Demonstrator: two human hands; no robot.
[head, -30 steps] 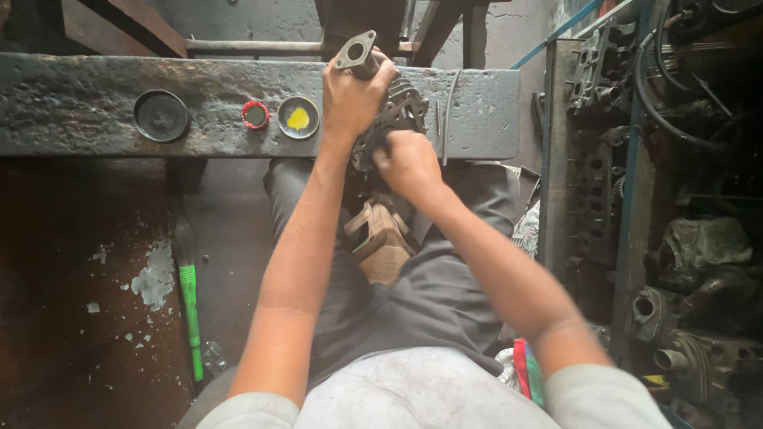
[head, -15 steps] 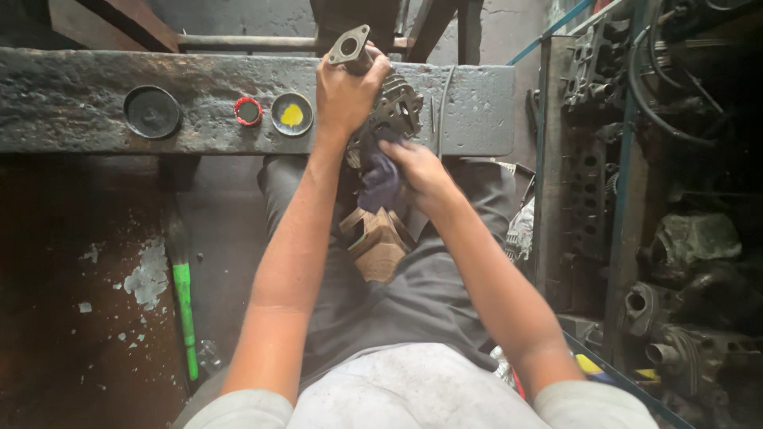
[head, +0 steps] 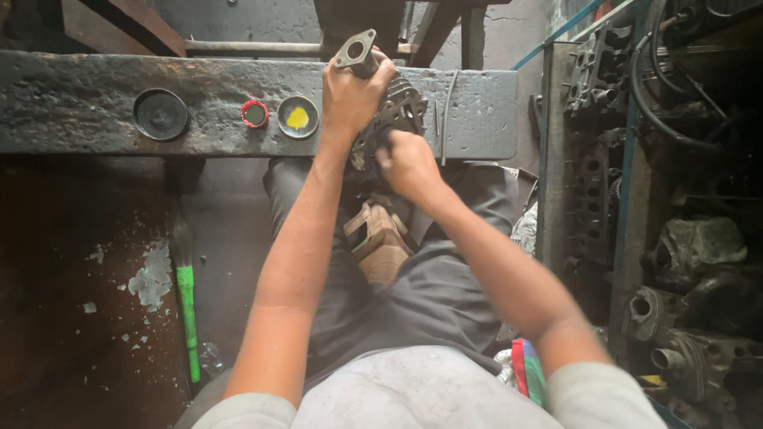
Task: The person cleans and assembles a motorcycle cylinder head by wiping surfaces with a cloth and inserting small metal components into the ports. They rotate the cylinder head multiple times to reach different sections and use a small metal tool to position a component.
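Nearest us: our grey-trousered lap, a brown sandal [head: 380, 238] below the hands; green-handled tool [head: 188, 314] on the floor to our left. Right hand [head: 407, 163]: grip closed, pressed against the lower side of a dark finned engine part [head: 397, 111]; what it holds we cannot tell. Left hand [head: 354, 91]: grip closed around the part's upper end, its flanged port [head: 355, 50] sticking up. Part sits at the near edge of the grimy desk [head: 79, 103]. On desk, leftward: yellow-filled cap [head: 298, 117], red ring [head: 255, 114], black round lid [head: 161, 114]. Right: racks of engine castings [head: 683, 246]
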